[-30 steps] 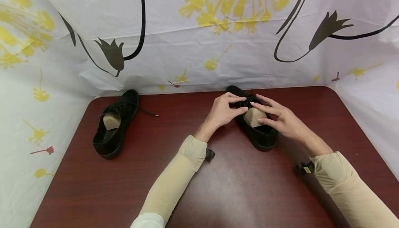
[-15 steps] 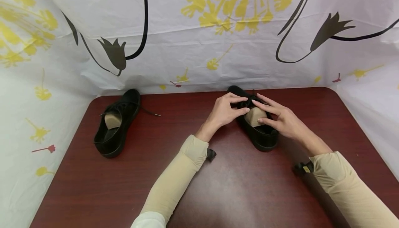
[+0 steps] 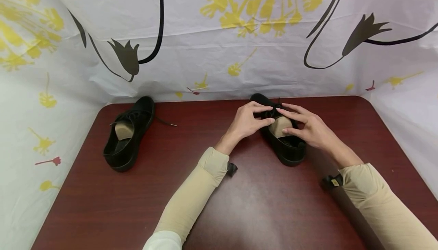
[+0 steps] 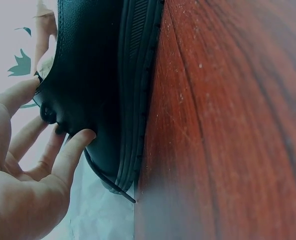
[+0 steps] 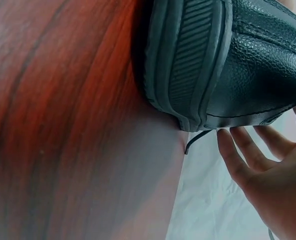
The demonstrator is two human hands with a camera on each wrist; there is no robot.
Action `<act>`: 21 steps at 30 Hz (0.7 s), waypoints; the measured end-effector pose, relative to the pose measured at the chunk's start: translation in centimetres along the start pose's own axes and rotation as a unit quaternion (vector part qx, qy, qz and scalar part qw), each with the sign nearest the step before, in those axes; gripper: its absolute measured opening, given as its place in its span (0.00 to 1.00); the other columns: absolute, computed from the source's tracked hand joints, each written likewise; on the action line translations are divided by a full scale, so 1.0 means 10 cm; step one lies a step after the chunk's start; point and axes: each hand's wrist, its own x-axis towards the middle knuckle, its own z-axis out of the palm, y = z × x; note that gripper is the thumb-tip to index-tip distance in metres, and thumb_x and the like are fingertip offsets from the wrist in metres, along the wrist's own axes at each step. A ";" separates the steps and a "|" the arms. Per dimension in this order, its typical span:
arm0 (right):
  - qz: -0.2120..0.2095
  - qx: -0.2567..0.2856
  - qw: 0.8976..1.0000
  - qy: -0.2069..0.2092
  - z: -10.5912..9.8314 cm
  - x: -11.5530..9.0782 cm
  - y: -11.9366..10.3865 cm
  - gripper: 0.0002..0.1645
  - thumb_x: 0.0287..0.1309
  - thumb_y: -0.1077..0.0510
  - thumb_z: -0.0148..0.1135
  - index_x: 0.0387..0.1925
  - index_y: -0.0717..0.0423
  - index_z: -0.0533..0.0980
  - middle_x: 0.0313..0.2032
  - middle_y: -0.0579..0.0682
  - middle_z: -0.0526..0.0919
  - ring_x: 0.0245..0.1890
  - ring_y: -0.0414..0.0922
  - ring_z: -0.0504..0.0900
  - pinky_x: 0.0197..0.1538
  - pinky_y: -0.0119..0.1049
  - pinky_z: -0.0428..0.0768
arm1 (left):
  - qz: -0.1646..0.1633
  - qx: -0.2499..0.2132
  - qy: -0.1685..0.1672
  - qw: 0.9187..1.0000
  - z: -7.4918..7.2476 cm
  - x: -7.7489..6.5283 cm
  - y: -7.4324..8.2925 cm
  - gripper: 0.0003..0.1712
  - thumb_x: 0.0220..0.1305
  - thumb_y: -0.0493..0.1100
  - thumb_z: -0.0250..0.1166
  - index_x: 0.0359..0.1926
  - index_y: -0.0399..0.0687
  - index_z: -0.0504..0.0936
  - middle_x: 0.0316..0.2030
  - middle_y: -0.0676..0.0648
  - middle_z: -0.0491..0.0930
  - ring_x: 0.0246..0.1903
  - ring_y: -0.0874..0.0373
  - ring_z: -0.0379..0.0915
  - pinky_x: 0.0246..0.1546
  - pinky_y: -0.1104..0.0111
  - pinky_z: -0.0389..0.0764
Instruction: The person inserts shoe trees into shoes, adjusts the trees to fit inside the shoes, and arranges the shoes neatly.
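A black lace-up shoe (image 3: 287, 153) stands at the back right, toe toward the wall, with tan padding (image 3: 280, 127) in its opening. My left hand (image 3: 243, 121) rests its fingers on the lacing from the left, thumb at the edge of the opening. From the other side my right hand (image 3: 314, 129) touches the lacing, its thumb near the padding. The two index fingertips almost meet over the laces, and both hands' fingers are spread. In the left wrist view a loose lace (image 4: 108, 181) hangs past the toe. The right wrist view shows the shoe's heel (image 5: 267, 75), which hides part of the fingers.
A second black shoe (image 3: 124, 160), also padded, stands at the back left, one lace end trailing right. The dark red wooden table (image 3: 171, 143) meets a white patterned cloth (image 3: 212, 64) behind and at both sides.
Both hands stay at the lacing of the right-hand shoe. The right fingertips have shifted slightly forward over the laces. The shoes keep their places.
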 end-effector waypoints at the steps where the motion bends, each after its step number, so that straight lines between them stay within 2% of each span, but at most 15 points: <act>1: 0.002 -0.003 1.000 0.000 0.00 0.01 0.00 0.44 0.49 0.63 0.77 0.69 0.45 0.72 0.67 0.56 0.70 0.64 0.51 0.71 0.51 0.21 0.66 | -0.003 0.000 0.000 1.000 0.00 0.00 0.00 0.24 0.61 0.52 0.72 0.58 0.57 0.84 0.50 0.53 0.78 0.41 0.61 0.78 0.37 0.75 0.77; 6: 0.015 -0.012 1.000 -0.002 0.01 0.03 0.01 0.45 0.48 0.62 0.78 0.68 0.42 0.72 0.66 0.53 0.71 0.63 0.50 0.72 0.54 0.29 0.68 | -0.013 -0.004 -0.003 1.000 -0.01 -0.01 0.01 0.24 0.61 0.52 0.72 0.59 0.57 0.84 0.51 0.53 0.78 0.42 0.60 0.77 0.36 0.75 0.77; 11: 0.020 -0.026 0.999 0.000 0.02 0.05 0.02 0.45 0.48 0.61 0.78 0.69 0.43 0.72 0.65 0.53 0.72 0.61 0.51 0.73 0.52 0.39 0.70 | -0.010 -0.005 -0.004 1.000 -0.02 0.00 0.02 0.24 0.61 0.51 0.72 0.59 0.56 0.84 0.50 0.53 0.78 0.39 0.60 0.78 0.35 0.75 0.77; 17: 0.022 -0.032 0.999 0.006 0.03 0.08 0.01 0.45 0.47 0.61 0.79 0.68 0.45 0.73 0.63 0.53 0.74 0.57 0.49 0.75 0.46 0.38 0.69 | -0.007 -0.007 -0.006 1.000 -0.02 0.00 0.02 0.24 0.61 0.51 0.72 0.59 0.55 0.84 0.50 0.52 0.78 0.34 0.62 0.78 0.34 0.75 0.78; 21: 0.018 -0.039 0.999 0.011 0.03 0.10 0.00 0.45 0.46 0.62 0.79 0.68 0.47 0.73 0.62 0.53 0.74 0.47 0.46 0.75 0.41 0.35 0.67 | -0.004 -0.010 -0.009 1.000 -0.01 0.00 0.03 0.25 0.62 0.51 0.72 0.59 0.54 0.83 0.50 0.52 0.77 0.32 0.62 0.78 0.33 0.75 0.78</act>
